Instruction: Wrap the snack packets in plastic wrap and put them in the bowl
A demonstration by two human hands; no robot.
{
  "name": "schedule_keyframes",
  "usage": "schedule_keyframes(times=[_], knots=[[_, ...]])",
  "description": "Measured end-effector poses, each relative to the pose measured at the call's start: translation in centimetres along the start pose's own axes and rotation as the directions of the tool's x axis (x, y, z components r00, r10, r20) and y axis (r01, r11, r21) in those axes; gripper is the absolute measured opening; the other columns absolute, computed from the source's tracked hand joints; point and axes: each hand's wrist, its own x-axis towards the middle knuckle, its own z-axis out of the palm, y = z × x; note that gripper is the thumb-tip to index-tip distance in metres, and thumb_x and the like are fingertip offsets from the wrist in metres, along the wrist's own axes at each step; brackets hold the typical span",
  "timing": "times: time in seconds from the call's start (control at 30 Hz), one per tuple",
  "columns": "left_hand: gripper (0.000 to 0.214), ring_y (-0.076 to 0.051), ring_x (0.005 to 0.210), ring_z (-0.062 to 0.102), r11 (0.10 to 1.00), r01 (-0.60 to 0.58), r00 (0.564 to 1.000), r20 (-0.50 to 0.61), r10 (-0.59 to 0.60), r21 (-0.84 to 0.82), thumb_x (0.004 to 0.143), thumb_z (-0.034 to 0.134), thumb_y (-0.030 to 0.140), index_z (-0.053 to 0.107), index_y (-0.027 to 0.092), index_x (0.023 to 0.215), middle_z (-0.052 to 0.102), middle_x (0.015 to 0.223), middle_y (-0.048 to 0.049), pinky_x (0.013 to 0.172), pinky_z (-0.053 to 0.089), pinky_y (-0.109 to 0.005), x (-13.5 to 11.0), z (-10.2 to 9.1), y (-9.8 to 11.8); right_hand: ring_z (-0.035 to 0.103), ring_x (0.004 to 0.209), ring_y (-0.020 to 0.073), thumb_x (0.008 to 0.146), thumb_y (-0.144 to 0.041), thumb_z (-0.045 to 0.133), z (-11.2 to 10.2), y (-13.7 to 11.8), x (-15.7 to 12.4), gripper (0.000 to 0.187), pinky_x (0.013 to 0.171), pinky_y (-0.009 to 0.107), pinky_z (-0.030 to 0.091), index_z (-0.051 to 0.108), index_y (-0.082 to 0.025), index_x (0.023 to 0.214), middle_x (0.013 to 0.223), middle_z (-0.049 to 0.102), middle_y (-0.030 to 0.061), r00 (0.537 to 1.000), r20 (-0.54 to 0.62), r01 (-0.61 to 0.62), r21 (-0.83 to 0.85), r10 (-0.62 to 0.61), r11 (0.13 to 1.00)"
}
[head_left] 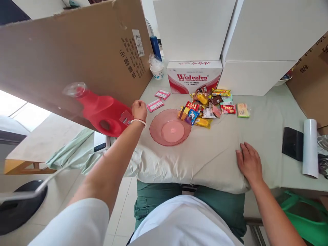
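Note:
My left hand (pixel 139 111) is curled closed beside the lower part of a red plastic jug (pixel 105 111) with a clear cap. Whatever those fingers may hold is hidden. Just right of this hand lie two small pink-and-white packets (pixel 155 105) and a translucent pink bowl (pixel 172 131). Wrapped snacks (pixel 202 107) are heaped at the bowl's right rim, one yellow-and-purple packet overlapping it. My right hand (pixel 249 162) rests palm down near the table's front edge, fingers extended and holding nothing.
A white-and-red water carton (pixel 194 78) and white boxes (pixel 257 77) line the back. Large cardboard (pixel 77 51) rises at left, near a paper cup (pixel 157 73). At right are a black box (pixel 292 143), a white roll (pixel 310 148) and, lower down, a green bag (pixel 304 218).

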Motion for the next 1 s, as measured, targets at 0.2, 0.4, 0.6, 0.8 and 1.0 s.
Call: schedule_keyframes(times=[0.2, 0.4, 0.6, 0.8, 1.0], knots=[[0.056, -0.031, 0.161, 0.026, 0.965, -0.14, 0.968, 0.236, 0.086, 0.222, 0.102, 0.046, 0.036, 0.049, 0.021, 0.156, 0.037, 0.172, -0.0133, 0.132, 0.01, -0.059, 4.9, 2.9, -0.3, 0.058, 0.138, 0.0355, 0.107, -0.04, 0.039, 0.0, 0.3, -0.3, 0.052, 0.118, 0.059, 0.044, 0.066, -0.01, 0.139, 0.146, 0.064, 0.0217, 0.999, -0.054, -0.008, 0.009, 0.008, 1.0], [0.068, -0.033, 0.167, 0.002, 0.905, -0.223, 0.911, 0.407, 0.061, 0.363, 0.107, 0.019, 0.052, 0.024, 0.025, 0.17, 0.01, 0.18, -0.0122, 0.127, 0.006, -0.071, 10.3, 6.7, 0.0, 0.062, 0.132, 0.0382, 0.105, -0.04, 0.043, 0.2, 0.2, -0.7, 0.05, 0.115, 0.062, 0.048, 0.064, -0.014, 0.142, 0.144, 0.065, 0.0203, 0.997, -0.073, 0.008, 0.012, -0.007, 1.0], [0.063, -0.029, 0.165, 0.016, 0.872, -0.416, 0.737, 0.657, 0.157, 0.258, 0.107, 0.023, 0.054, 0.04, 0.032, 0.163, 0.023, 0.178, -0.0069, 0.129, 0.008, -0.066, 10.5, 10.3, 0.8, 0.064, 0.128, 0.0409, 0.102, -0.044, 0.044, 0.3, 0.6, -1.0, 0.052, 0.112, 0.065, 0.049, 0.065, -0.019, 0.143, 0.142, 0.066, 0.0184, 0.998, -0.055, -0.017, 0.02, 0.018, 1.0], [0.064, -0.026, 0.165, 0.017, 0.864, -0.499, 0.492, 0.797, 0.35, -0.072, 0.107, 0.017, 0.055, 0.051, 0.032, 0.156, 0.033, 0.175, -0.0035, 0.132, 0.007, -0.058, 6.0, 12.5, 2.9, 0.063, 0.13, 0.041, 0.102, -0.045, 0.044, 0.0, 0.6, -1.1, 0.055, 0.114, 0.064, 0.048, 0.062, -0.018, 0.146, 0.144, 0.065, 0.0187, 0.999, -0.019, -0.038, 0.039, 0.039, 0.999], [0.059, -0.025, 0.155, 0.039, 0.825, -0.511, 0.412, 0.773, 0.483, -0.243, 0.102, 0.041, 0.061, 0.064, 0.025, 0.143, 0.054, 0.161, -0.0063, 0.129, 0.029, -0.044, 3.3, 18.6, 10.3, 0.066, 0.123, 0.042, 0.1, -0.046, 0.044, 0.1, 1.1, -1.5, 0.059, 0.109, 0.065, 0.051, 0.056, -0.023, 0.153, 0.139, 0.068, 0.0175, 0.999, -0.034, -0.013, 0.051, 0.014, 0.999]])
